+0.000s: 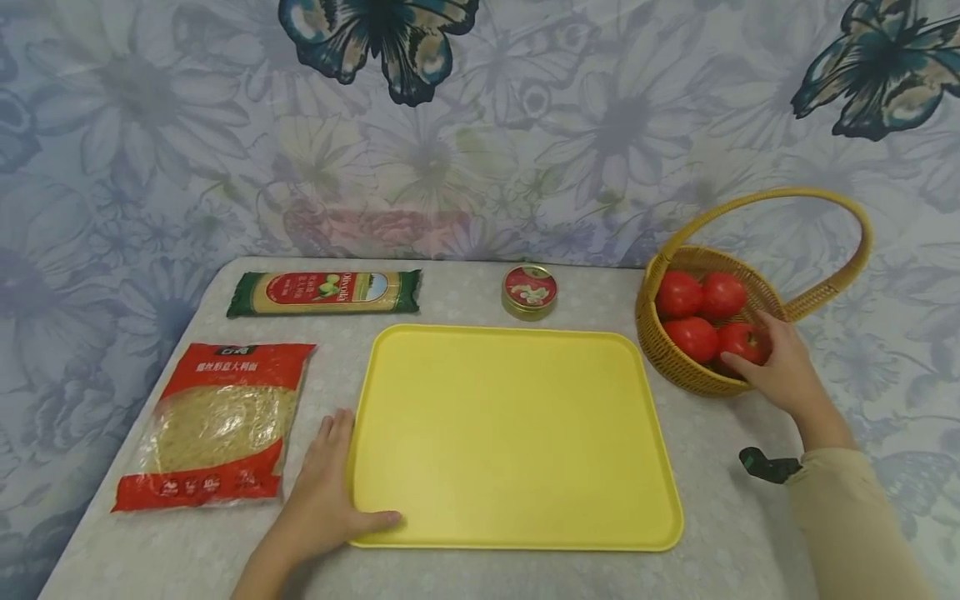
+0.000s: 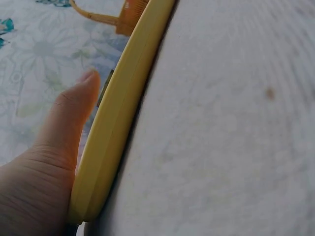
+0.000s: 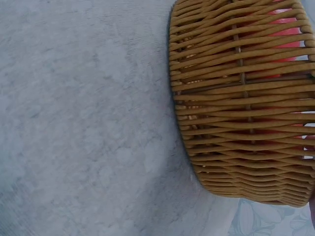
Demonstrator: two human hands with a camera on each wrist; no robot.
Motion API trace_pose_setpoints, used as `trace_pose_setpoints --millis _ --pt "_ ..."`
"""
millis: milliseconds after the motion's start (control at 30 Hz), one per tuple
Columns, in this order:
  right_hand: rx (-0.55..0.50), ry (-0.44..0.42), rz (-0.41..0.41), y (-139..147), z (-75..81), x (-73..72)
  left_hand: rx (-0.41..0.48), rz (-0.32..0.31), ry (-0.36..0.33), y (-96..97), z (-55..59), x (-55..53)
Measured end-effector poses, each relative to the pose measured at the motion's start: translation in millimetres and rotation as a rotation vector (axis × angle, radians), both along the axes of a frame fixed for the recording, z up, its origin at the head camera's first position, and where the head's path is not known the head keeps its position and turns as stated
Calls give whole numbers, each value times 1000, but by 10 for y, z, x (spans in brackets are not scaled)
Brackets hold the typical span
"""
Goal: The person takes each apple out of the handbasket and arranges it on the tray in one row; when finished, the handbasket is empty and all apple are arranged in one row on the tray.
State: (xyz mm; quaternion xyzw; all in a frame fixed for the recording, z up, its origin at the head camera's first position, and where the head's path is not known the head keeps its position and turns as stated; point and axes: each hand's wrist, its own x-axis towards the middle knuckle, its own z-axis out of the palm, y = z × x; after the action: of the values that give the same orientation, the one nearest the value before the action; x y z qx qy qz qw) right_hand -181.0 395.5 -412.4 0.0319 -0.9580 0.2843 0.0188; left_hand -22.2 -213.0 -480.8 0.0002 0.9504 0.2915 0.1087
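Observation:
My left hand [image 1: 321,492] lies at the near left corner of a yellow tray [image 1: 517,433], its fingers straight along the left edge and its thumb over the rim. In the left wrist view, the thumb [image 2: 74,113] shows beside the tray's side wall [image 2: 118,113]. At the right, my right hand [image 1: 783,371] reaches into a wicker basket [image 1: 693,379], thumb and fingers around the nearest right tomato [image 1: 738,340]. Several red tomatoes [image 1: 679,293] sit in it. The right wrist view shows mostly the basket's woven side [image 3: 246,113]; the grip is hidden there.
Left of the tray lies a red and clear bag of pasta [image 1: 225,425]. Behind it are a long green-ended pasta packet [image 1: 326,292] and a small round tin [image 1: 529,292]. The basket's tall handle [image 1: 795,193] arches up and leans right. Floral cloth [image 1: 450,167] hangs behind the table.

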Motion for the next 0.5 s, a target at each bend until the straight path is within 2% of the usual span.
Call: trace_pose_setpoints --millis 100,267,500 --pt "39 -46 12 27 7 -34 5 -20 -18 -7 -9 3" --pt "89 -88 14 32 26 -80 40 -71 10 -43 -12 40" --pt "165 -94 28 18 28 -133 60 -115 9 -98 -15 97"
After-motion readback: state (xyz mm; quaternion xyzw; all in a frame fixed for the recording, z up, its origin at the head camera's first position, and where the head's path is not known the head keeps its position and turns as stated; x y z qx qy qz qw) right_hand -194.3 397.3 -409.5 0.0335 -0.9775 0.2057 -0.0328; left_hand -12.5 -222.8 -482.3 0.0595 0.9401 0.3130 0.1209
